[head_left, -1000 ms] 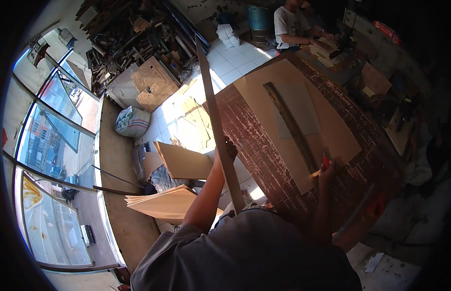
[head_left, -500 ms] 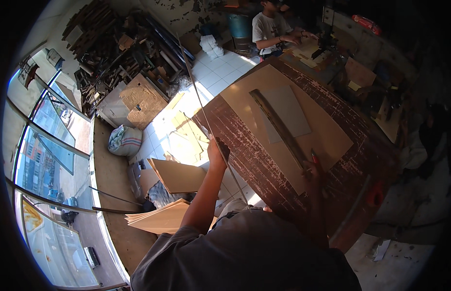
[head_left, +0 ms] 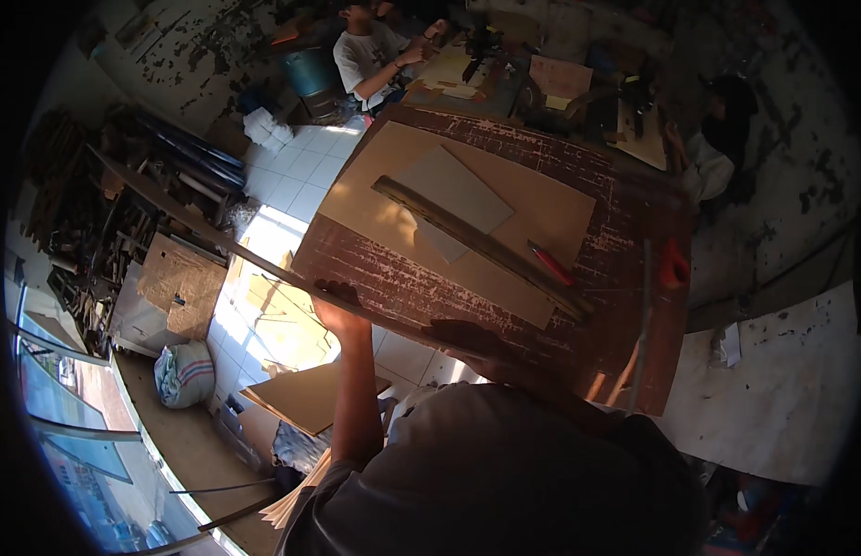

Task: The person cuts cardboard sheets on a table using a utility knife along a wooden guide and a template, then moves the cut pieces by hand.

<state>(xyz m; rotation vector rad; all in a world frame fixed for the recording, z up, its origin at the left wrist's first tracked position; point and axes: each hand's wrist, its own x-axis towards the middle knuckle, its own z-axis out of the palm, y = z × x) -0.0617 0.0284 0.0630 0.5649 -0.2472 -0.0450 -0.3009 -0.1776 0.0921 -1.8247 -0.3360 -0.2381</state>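
My left hand [head_left: 341,313] is closed round a long thin flat strip [head_left: 203,229], which slants from the far left down towards my chest. At the strip's near end my right hand [head_left: 472,345], deep in shadow, closes on it at the table's near edge. On the worn dark red table [head_left: 356,261] lies a large brown sheet [head_left: 361,181] with a smaller grey board [head_left: 468,190] on top. A narrow brownish bar [head_left: 477,243] lies diagonally across both. Beside the bar rests a slim red pen-like tool [head_left: 551,264].
A person [head_left: 370,60] works at a farther bench. Brown boards [head_left: 305,394] and a white sack [head_left: 184,373] stand left of me. Wood scraps [head_left: 64,190] are piled at the far left. A red ring-like object [head_left: 672,264] sits at the table's right edge.
My right hand has left the bar and red tool and moved to the strip's near end. The strip has turned flatter and swung left. My view has shifted right.
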